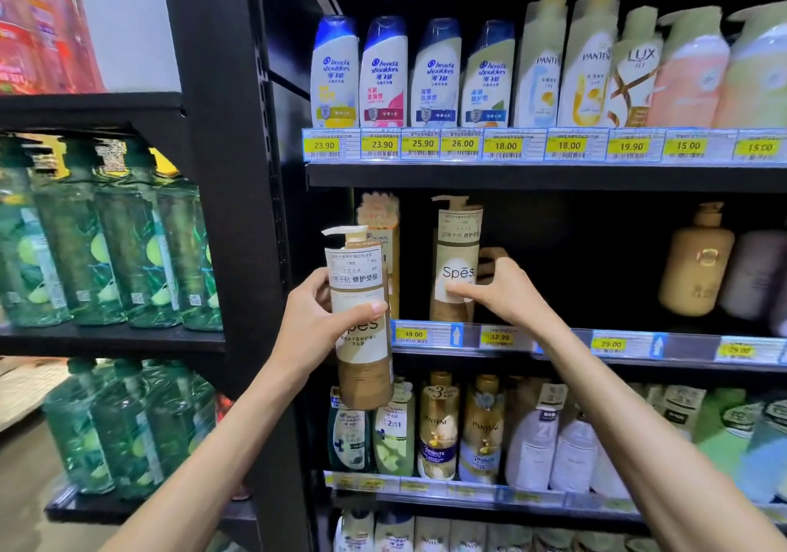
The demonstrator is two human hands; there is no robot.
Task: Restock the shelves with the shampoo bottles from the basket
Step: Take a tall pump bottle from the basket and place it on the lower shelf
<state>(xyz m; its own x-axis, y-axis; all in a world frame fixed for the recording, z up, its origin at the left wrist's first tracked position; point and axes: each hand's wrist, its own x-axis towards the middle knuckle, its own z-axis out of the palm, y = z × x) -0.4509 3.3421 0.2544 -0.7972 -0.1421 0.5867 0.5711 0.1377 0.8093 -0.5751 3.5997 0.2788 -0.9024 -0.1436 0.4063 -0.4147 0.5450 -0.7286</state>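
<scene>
- Middle shelf [639, 364]: its front edge carries a price rail [502, 338]. The upper shelf [511, 176] closes in just above the pump tops.
- Open room: a wide dark gap runs along the middle shelf, from your right hand [506, 291] to the tan pump bottle [694, 261].
- Left boundary: the black upright [238, 168] stands beside your left hand [315, 317]. A head & shoulders carton [385, 253] fills the shelf's left end.
- Left hand: you grip a Spes pump bottle [362, 338] round its middle, thumb across the label. It hangs nearly upright in front of the price rail, off the shelf, its base below the rail.
- Right hand: you grip a second Spes bottle [455, 261] standing on the middle shelf beside the carton, thumb on the label and fingers curled behind.
- Both bottles: pale pump, white label, brown lower body.
</scene>
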